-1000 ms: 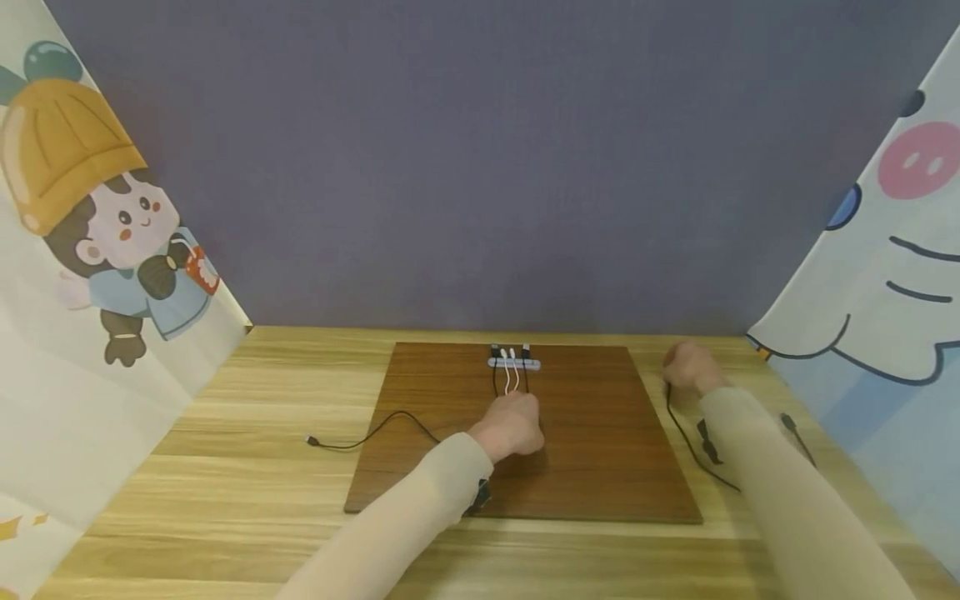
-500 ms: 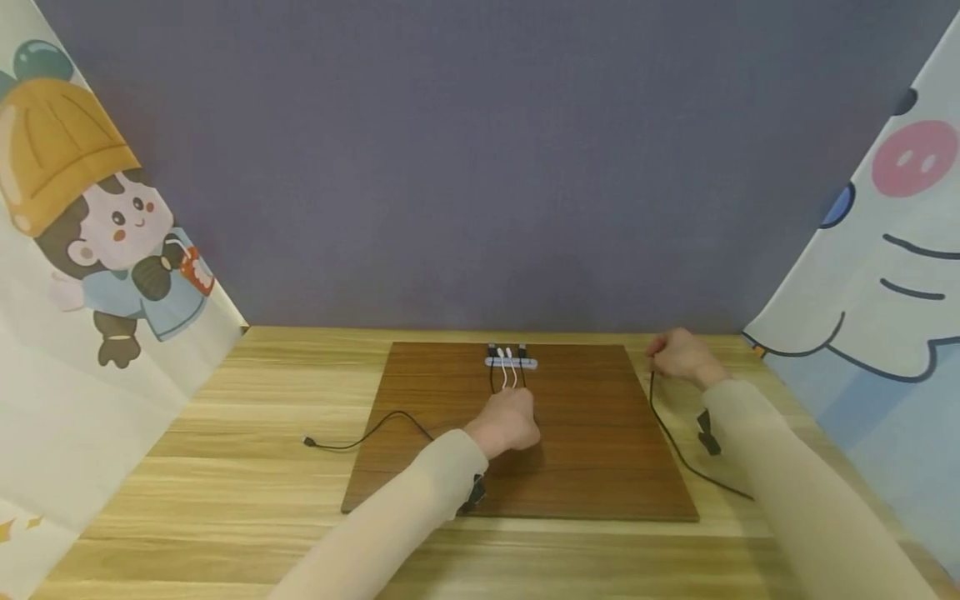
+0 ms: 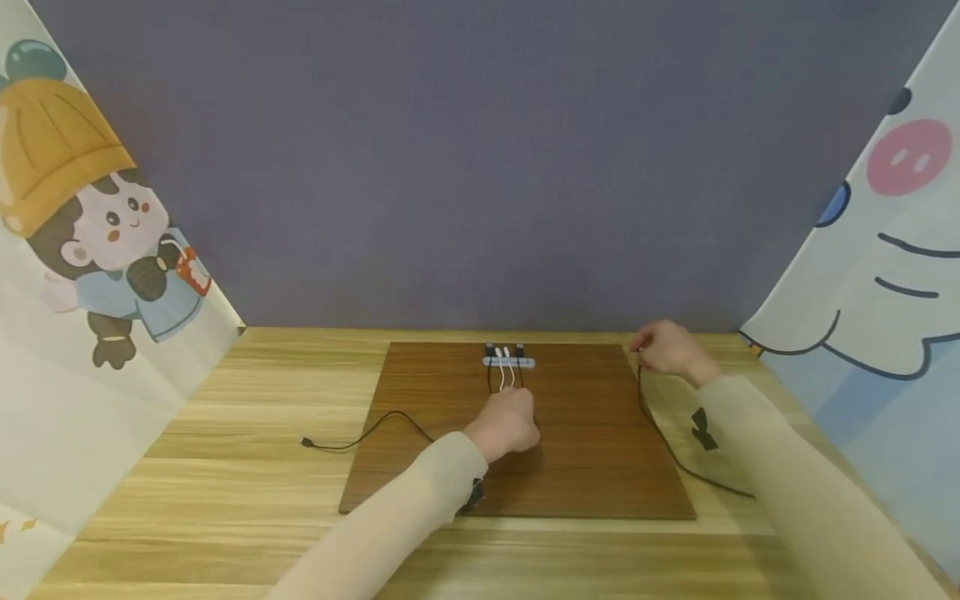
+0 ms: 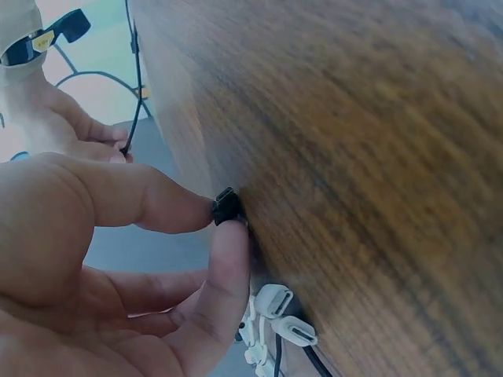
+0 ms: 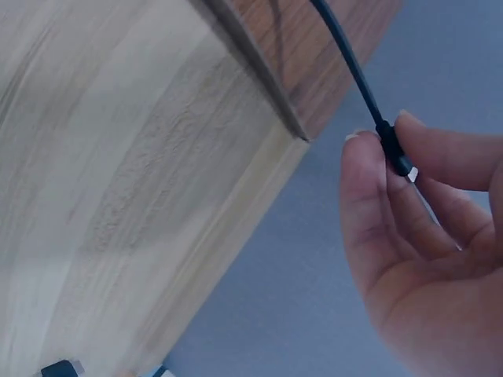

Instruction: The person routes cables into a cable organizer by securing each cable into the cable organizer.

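My left hand (image 3: 504, 423) is over the brown board (image 3: 600, 450). In the left wrist view its thumb and finger pinch a small black cable plug (image 4: 226, 206) close to the wood. Beyond that hand, a pale cable holder strip (image 3: 529, 363) on the board carries several cables, including white cables (image 3: 502, 372) and black ones. At the board's far right corner, my right hand (image 3: 670, 348) pinches the black plug of a cable (image 5: 394, 149) between thumb and fingers. That plug's metal tip shows, and its cord (image 3: 675, 457) trails down beside the board and out of sight behind the right arm.
The board lies on a pale wooden table (image 3: 225, 475). A black cable with a plug (image 3: 307, 442) stretches over the left of the table onto the board. A grey panel (image 3: 480, 167) stands behind, with cartoon-printed sheets (image 3: 900, 275) at both sides.
My right hand has moved left and slightly away from me, drawing the black cable toward the board's far right corner. The left hand has stayed nearly still.
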`<state>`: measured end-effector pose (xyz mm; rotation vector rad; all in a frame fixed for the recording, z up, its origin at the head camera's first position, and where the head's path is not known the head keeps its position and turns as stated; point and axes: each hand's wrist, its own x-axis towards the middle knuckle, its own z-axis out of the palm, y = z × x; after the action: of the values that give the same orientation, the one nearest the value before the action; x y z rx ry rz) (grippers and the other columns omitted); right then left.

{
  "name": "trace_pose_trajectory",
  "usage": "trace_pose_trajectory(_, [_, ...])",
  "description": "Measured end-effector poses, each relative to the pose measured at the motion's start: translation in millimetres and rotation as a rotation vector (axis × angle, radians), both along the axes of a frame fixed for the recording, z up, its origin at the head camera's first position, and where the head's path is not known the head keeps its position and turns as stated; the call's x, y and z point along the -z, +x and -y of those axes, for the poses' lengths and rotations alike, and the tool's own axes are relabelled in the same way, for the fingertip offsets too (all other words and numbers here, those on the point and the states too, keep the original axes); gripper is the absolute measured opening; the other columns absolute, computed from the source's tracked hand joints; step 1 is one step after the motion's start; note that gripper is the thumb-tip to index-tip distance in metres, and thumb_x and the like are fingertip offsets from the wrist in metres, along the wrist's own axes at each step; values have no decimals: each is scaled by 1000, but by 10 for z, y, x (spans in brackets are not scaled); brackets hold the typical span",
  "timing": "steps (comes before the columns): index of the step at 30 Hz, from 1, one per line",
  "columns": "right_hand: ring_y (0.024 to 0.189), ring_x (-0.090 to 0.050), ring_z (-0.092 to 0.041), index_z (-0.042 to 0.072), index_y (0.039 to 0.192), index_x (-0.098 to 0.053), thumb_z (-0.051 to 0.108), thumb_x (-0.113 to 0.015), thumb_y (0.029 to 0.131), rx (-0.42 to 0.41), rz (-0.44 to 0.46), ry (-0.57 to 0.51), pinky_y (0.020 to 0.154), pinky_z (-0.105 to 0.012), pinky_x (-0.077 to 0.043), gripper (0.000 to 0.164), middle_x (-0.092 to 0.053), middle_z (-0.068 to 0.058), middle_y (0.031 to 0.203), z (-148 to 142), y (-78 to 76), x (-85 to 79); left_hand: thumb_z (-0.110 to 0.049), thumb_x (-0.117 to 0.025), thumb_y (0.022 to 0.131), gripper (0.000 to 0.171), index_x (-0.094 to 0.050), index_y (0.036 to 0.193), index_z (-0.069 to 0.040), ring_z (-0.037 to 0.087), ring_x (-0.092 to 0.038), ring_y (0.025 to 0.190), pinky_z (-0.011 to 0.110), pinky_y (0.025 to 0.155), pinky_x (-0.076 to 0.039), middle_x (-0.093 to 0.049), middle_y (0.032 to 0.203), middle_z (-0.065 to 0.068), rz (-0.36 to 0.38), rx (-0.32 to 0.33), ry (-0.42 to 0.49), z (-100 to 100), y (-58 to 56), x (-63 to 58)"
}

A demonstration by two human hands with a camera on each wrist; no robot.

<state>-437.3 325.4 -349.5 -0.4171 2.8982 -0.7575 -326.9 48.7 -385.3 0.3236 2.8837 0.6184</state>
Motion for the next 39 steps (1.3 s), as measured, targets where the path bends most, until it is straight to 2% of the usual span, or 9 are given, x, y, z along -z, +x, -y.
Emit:
trace_pose_trajectory(6, [81,-70,-24,-11,115,-63,9,-71,90,-13,38,-62,71,-34,-58,33,-68,-23,106,98,43,-48,-1,-68,82,33,-49,59,-13,13,-45,48,27,44,-39,-49,58,0,-4,13,24,1,34,-23])
trace_pose_trajectory(11, [82,-71,-31,-14,114,-62,5,-73,90,-44,63,-115,74,-39,-60,32,-68,-21,101,239,87,-81,0,-66,82,34,-46,60,-14,11,-39,43,26,40,-35,-44,53,-2,-28,4,64,3,36,-22])
trace_pose_trajectory(16, [79,-72,-28,-14,112,-62,1,-72,90,-82,79,-139,74,-42,-60,29,-69,-18,96,401,131,-79,-1,-67,81,11,-58,81,-7,14,-47,50,29,43,-42,-52,64,2,-96,14,82,2,37,-21])
trace_pose_trajectory(18, [78,-72,-27,-13,111,-63,1,-72,90,-97,82,-139,74,-42,-60,27,-69,-17,94,464,145,-72,-5,-69,83,11,-62,91,-5,16,-51,58,31,49,-45,-56,73,4,-127,21,63,-9,32,-12])
trace_pose_trajectory(22, [76,-71,-25,-11,108,-64,1,-72,90,-133,73,-136,72,-42,-60,23,-69,-14,90,595,178,-71,-12,-69,86,9,-64,86,-6,16,-50,64,31,56,-45,-57,76,3,-160,41,53,-67,-3,5])
trace_pose_trajectory(26, [76,-70,-23,-9,106,-65,1,-72,90,-161,67,-165,71,-41,-60,20,-69,-13,89,733,218,-94,-17,-68,90,14,-66,83,-5,14,-48,57,29,52,-42,-56,70,0,-111,48,182,-164,-39,0])
trace_pose_trajectory(33, [80,-71,-29,-5,102,-66,3,-72,92,-190,67,-231,75,-45,-60,14,-69,-12,90,913,284,-134,-24,-68,95,23,-73,103,-3,12,-53,54,29,51,-46,-62,71,-1,-17,22,352,-271,-63,36])
trace_pose_trajectory(36, [81,-71,-31,-3,101,-67,3,-72,92,-193,59,-256,77,-47,-60,12,-69,-12,90,952,306,-144,-26,-68,97,24,-73,100,-3,12,-57,55,29,52,-47,-65,67,-2,13,1,420,-274,-70,65])
trace_pose_trajectory(39, [80,-71,-27,-4,102,-67,3,-72,92,-190,67,-303,79,-47,-60,13,-69,-12,91,977,311,-140,-28,-71,95,23,-69,88,-6,12,-56,55,28,51,-45,-63,65,-3,22,-30,463,-262,-84,91])
